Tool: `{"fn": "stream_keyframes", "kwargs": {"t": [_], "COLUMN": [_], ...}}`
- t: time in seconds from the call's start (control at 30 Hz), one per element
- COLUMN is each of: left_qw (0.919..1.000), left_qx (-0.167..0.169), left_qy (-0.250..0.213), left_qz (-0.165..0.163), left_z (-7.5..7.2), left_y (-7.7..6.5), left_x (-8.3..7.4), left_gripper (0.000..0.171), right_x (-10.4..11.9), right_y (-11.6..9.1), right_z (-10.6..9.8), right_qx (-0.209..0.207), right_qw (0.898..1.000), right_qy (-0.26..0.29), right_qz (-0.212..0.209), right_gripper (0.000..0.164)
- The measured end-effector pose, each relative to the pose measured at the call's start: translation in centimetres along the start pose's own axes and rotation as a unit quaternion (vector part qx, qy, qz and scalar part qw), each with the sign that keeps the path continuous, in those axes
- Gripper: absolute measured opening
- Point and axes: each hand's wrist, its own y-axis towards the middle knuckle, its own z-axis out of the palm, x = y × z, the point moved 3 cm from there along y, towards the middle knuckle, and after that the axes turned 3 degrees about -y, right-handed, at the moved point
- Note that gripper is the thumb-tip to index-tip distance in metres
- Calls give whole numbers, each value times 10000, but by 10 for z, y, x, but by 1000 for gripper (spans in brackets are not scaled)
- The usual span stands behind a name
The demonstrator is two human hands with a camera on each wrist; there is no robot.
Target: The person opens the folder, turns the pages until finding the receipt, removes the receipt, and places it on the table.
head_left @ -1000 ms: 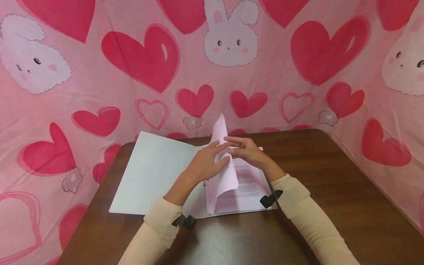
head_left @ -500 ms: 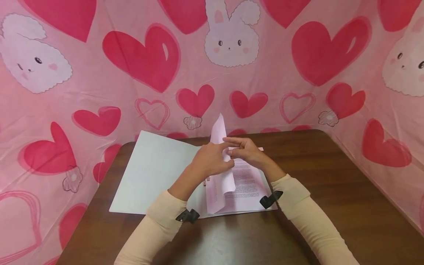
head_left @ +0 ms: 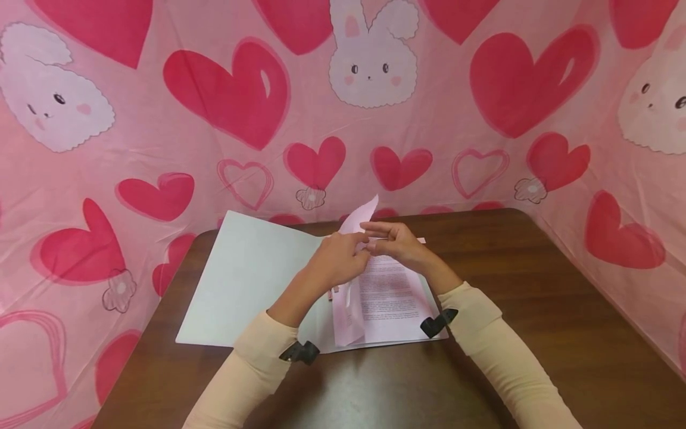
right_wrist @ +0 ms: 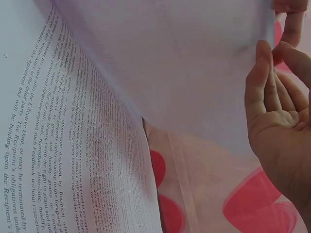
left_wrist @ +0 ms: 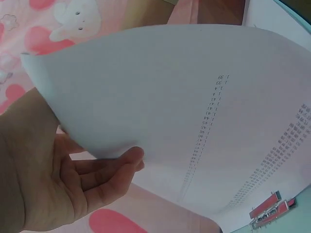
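A pale folder [head_left: 252, 274] lies spread on the table, with a stack of printed pages [head_left: 388, 304] on its right half. One sheet [left_wrist: 146, 97] is lifted and bowed above the stack. My left hand [head_left: 334, 259] pinches the edge of that sheet between thumb and fingers, as the left wrist view shows. Close beside it is my right hand [head_left: 399, 244], its fingers loosely bent at the sheet's edge; whether they touch the paper I cannot tell. In the left wrist view a metal clip [left_wrist: 272, 211] with reddish parts sits at the inner margin.
The brown wooden table [head_left: 536, 298] extends to the right of the folder and in front of it. Behind hangs a pink cloth [head_left: 439, 107] printed with hearts and rabbits. Black cameras are strapped at both sleeve cuffs.
The lifted sheet's lower part has swung left, uncovering more print, while its top tip now leans right. My left hand moved right, then slightly back left. My right hand has stayed in place.
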Motion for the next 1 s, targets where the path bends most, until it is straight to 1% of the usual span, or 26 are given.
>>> {"fn": "stream_keyframes", "kwargs": {"t": [0.17,0.3,0.43,0.6,0.7,0.8,0.87,0.93,1.0], "left_qw": [9994,9984,9987,9982,9977,9971,9967,9962,9957], "left_qx": [-71,-147,-347,-475,-592,-689,-688,-696,-708], "left_qy": [-331,-536,-373,-298,-237,-189,-227,-239,-254], "left_qz": [-87,-112,-65,-192,-214,-249,-354,-457,-542], "left_z": [-3,-7,-12,-21,-27,-33,-36,-39,-42], "left_y": [-3,-5,-5,-7,-10,-13,-16,-20,-23], "left_x": [6,10,13,19,24,30,35,39,44], "left_gripper": [41,35,33,36,37,38,40,41,41], "right_x": [-1,-2,-4,-9,-15,-19,-23,-27,-33], "right_y": [0,-1,-3,-7,-11,-15,-18,-22,-25], "right_z": [1,1,1,-4,-8,-13,-17,-20,-24], "right_qx": [34,96,120,10,-85,-269,-467,-683,-909], "right_qw": [9999,9994,9989,9987,9985,9978,9953,9884,9767], "right_qy": [16,-29,-51,-30,-51,-266,-651,-1237,-1878], "right_qz": [-118,-325,-460,-515,-535,-536,-550,-555,-496], "right_gripper": [56,54,52,50,48,47,45,44,42]}}
